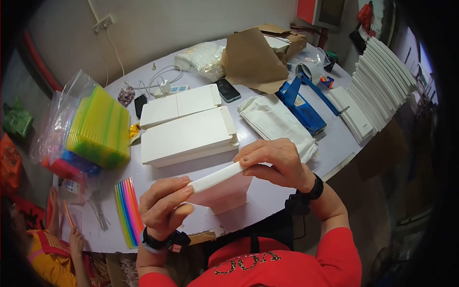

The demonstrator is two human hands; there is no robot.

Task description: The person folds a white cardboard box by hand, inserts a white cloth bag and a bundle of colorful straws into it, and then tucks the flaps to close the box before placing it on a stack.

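A slim white cardboard box (224,190) stands upright near the table's front edge, between my two hands. My left hand (165,204) pinches the left end of its narrow top edge between thumb and fingers. At the other end, my right hand (279,162) grips the same edge, thumb on the near side. The box's lower part seems to rest on the table. Just beyond it lie flat white boxes in two piles, the nearer pile (189,136) and the farther pile (179,106). White cloth pouches (275,122) are stacked behind my right hand.
Colourful straws (128,210), thin metal brushes (99,210) and bagged yellow-green straws (98,129) lie left. A blue tape dispenser (306,110), phone (228,91) and brown paper (253,62) sit farther back. White boxes (382,86) stack at right. Another person's hand (76,241) shows at lower left.
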